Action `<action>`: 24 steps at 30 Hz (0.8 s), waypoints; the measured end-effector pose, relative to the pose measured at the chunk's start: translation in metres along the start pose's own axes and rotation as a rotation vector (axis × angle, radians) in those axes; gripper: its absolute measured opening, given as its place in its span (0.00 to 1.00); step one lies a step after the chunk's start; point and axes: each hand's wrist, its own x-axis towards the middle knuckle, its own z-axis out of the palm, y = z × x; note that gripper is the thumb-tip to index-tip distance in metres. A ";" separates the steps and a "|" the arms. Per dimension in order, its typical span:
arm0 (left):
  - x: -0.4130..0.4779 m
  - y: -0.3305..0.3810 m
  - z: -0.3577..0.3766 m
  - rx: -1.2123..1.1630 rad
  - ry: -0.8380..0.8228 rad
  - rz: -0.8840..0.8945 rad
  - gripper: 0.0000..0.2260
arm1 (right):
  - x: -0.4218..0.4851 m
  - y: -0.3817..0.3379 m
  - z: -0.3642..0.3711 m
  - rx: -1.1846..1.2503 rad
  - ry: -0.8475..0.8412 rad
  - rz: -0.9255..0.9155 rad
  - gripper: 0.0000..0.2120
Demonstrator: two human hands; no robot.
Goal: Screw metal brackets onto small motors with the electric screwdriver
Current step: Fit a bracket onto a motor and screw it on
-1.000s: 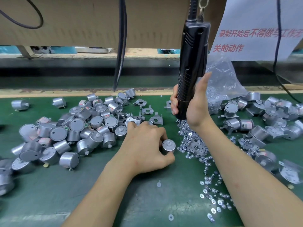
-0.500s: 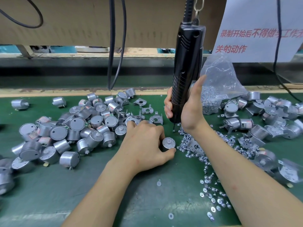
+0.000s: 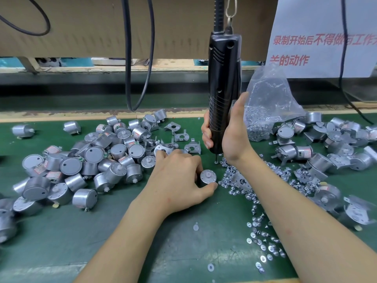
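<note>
Green belt (image 3: 183, 252), big heap of motors (image 3: 91, 160) on my left, then the hanging electric screwdriver (image 3: 223, 88) upright in my right hand (image 3: 234, 137), fingers wrapped round its lower barrel, bit (image 3: 216, 159) just above the belt beside the loose screws (image 3: 255, 193). Left hand (image 3: 179, 180) curls round one motor (image 3: 208, 177) standing shaft-up on the belt, thumb in front, nothing fitted on it yet. Looks like set-up step: next I need a bracket (image 3: 180, 136) from those just beyond my knuckles, seated over the shaft w/ holes lined up, then a screw on the bit – can't tell if one's there.
</note>
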 end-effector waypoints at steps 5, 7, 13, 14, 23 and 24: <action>0.000 0.000 -0.001 0.007 -0.009 0.005 0.21 | 0.002 0.003 -0.004 -0.001 0.037 0.013 0.40; -0.001 0.000 -0.002 0.001 -0.014 -0.002 0.24 | 0.001 0.002 -0.003 0.000 0.033 0.015 0.42; -0.002 0.000 -0.005 -0.036 -0.020 0.029 0.18 | 0.001 0.003 -0.003 0.017 0.016 0.010 0.43; -0.002 0.000 -0.005 -0.035 -0.018 0.033 0.16 | 0.001 0.004 -0.004 0.027 0.025 0.014 0.41; 0.001 -0.004 -0.012 -0.265 0.206 -0.084 0.26 | 0.001 0.002 -0.002 0.025 0.017 -0.021 0.44; 0.003 -0.008 -0.015 -0.293 0.298 -0.107 0.22 | 0.001 0.002 -0.002 0.026 0.016 -0.018 0.44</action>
